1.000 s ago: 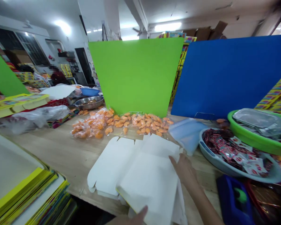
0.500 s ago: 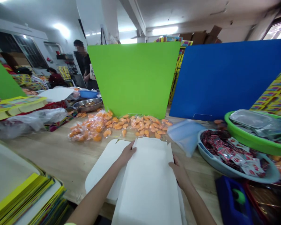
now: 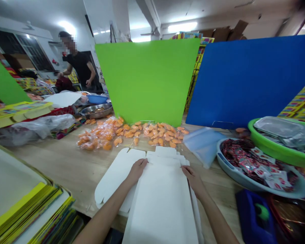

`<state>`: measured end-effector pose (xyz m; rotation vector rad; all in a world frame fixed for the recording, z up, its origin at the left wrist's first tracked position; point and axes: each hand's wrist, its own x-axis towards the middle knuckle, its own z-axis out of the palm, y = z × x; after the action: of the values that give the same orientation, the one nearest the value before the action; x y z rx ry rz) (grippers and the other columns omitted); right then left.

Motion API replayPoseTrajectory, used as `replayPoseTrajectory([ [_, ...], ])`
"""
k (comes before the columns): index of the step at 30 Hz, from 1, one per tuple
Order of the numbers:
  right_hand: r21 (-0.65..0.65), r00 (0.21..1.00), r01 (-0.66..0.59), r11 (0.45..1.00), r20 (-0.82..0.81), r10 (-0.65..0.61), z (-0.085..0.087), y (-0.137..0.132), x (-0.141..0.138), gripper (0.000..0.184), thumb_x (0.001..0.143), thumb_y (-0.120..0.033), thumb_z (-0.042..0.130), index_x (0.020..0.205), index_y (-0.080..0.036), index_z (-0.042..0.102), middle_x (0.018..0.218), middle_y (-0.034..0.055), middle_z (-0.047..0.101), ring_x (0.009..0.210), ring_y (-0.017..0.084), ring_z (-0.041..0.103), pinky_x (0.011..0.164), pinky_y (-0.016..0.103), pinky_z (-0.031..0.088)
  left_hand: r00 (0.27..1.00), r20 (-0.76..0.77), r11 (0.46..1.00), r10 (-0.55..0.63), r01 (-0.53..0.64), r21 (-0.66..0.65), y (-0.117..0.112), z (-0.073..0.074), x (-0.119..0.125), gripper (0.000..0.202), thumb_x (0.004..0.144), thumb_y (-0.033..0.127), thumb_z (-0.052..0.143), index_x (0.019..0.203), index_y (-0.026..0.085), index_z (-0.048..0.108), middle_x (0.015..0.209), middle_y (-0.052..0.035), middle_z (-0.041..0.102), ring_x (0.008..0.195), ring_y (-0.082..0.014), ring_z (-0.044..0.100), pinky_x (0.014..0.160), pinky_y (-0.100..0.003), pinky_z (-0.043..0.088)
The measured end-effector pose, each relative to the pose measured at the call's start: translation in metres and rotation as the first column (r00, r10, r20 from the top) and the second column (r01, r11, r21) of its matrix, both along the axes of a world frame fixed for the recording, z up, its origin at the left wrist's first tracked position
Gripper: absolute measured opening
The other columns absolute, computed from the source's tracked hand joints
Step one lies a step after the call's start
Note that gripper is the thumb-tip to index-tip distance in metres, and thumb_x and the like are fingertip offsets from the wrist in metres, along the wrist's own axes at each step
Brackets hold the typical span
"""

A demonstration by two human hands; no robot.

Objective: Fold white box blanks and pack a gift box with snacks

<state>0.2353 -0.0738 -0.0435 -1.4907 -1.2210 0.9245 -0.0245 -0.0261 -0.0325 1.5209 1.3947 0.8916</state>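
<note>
A flat white cardboard box blank (image 3: 161,200) lies on the wooden table (image 3: 63,166) straight in front of me, on top of other white blanks (image 3: 117,176). My left hand (image 3: 136,169) presses on its far left corner with fingers laid flat. On the far right corner rests my right hand (image 3: 194,179), fingers also flat along the edge. Neither hand grips anything. Behind the blanks lies a heap of orange snack packets (image 3: 132,134).
Green board (image 3: 147,81) and blue board (image 3: 249,81) stand upright at the back. Right: grey basin of red sachets (image 3: 254,162), green basin (image 3: 277,149), blue tape dispenser (image 3: 256,217), clear bag (image 3: 202,142). Left: stacked yellow-edged cartons (image 3: 27,206). A person in black (image 3: 78,69) stands far left.
Both hands slid a little nearer along the blank's far edge and the top flaps behind it came into view. The person in black walked left in the background.
</note>
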Motion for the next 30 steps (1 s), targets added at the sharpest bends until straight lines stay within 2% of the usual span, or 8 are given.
replayPoseTrajectory([
  [6,0.098,1.000,-0.013,0.995,0.015,0.012,-0.003,-0.002,-0.002,0.028,0.070,-0.044,0.051,0.073,-0.016,0.058,0.085,0.0052,0.056,0.083,0.020,0.050,0.074,0.031,0.040,0.999,0.053,0.996,0.000,-0.005,0.088,-0.010,0.006,0.002,0.031,0.082,0.044,0.038,0.074,0.018,0.053,0.086,-0.0017,0.057,0.087,-0.0179,0.051,0.081,-0.028,0.037],
  [13,0.033,0.936,0.088,0.996,-0.345,-0.071,-0.011,0.000,-0.014,0.027,0.066,-0.038,0.056,0.086,-0.021,0.048,0.079,-0.0001,0.051,0.070,0.015,0.050,0.060,0.025,0.041,0.983,0.169,0.989,0.067,-0.088,0.120,-0.006,-0.009,0.008,0.031,0.083,0.040,0.037,0.108,0.021,0.036,0.086,0.0005,0.050,0.077,-0.0119,0.050,0.070,-0.024,0.042],
  [16,0.051,0.915,0.047,0.998,-0.402,-0.023,-0.010,0.002,-0.019,0.034,0.066,-0.037,0.056,0.095,-0.023,0.047,0.083,0.0006,0.052,0.070,0.015,0.051,0.061,0.026,0.042,0.984,0.176,0.993,0.023,-0.043,0.111,-0.005,-0.012,0.007,0.029,0.083,0.041,0.038,0.103,0.021,0.041,0.082,0.0013,0.052,0.072,-0.0114,0.051,0.066,-0.023,0.043],
  [18,0.034,0.939,-0.019,0.999,-0.342,0.030,-0.008,0.002,-0.019,0.030,0.069,-0.039,0.053,0.093,-0.021,0.050,0.082,0.0014,0.053,0.069,0.016,0.051,0.061,0.027,0.042,0.987,0.162,0.994,0.008,-0.025,0.107,-0.007,-0.011,0.006,0.028,0.082,0.044,0.039,0.091,0.019,0.047,0.077,0.0011,0.053,0.070,-0.0123,0.051,0.064,-0.023,0.043],
  [21,0.121,0.995,-0.049,0.991,-0.083,0.060,-0.007,0.003,-0.014,0.023,0.071,-0.039,0.052,0.080,-0.020,0.060,0.085,0.0034,0.052,0.082,0.018,0.050,0.073,0.031,0.041,0.991,0.128,0.990,0.041,-0.057,0.126,-0.014,-0.008,0.005,0.037,0.084,0.049,0.033,0.086,0.018,0.051,0.081,-0.0017,0.056,0.076,-0.0152,0.052,0.070,-0.026,0.043],
  [25,0.197,0.978,-0.094,0.976,0.201,0.054,-0.010,0.000,-0.005,0.030,0.073,-0.043,0.051,0.083,-0.020,0.068,0.091,0.0062,0.048,0.095,0.021,0.046,0.086,0.035,0.036,0.987,0.061,0.973,0.146,-0.155,0.172,-0.021,-0.008,0.006,0.047,0.087,0.048,0.020,0.084,0.017,0.054,0.088,-0.0051,0.058,0.089,-0.0189,0.052,0.083,-0.031,0.038],
  [28,0.160,0.957,-0.106,0.981,0.284,0.057,-0.006,0.000,-0.001,0.038,0.079,-0.049,0.042,0.082,-0.021,0.068,0.086,0.0058,0.046,0.089,0.019,0.047,0.082,0.034,0.038,0.990,-0.020,0.976,0.137,-0.131,0.174,-0.021,-0.006,0.004,0.044,0.086,0.049,0.025,0.078,0.017,0.055,0.076,-0.0028,0.057,0.079,-0.0180,0.052,0.074,-0.030,0.039],
  [30,0.154,0.933,-0.133,0.979,0.352,0.071,0.001,0.003,0.000,0.041,0.080,-0.050,0.040,0.070,-0.019,0.065,0.081,0.0054,0.047,0.083,0.019,0.048,0.077,0.033,0.039,0.995,-0.083,0.987,0.051,-0.038,0.157,-0.016,-0.002,-0.001,0.041,0.084,0.050,0.033,0.074,0.016,0.055,0.069,-0.0007,0.055,0.070,-0.0163,0.051,0.065,-0.027,0.039],
])
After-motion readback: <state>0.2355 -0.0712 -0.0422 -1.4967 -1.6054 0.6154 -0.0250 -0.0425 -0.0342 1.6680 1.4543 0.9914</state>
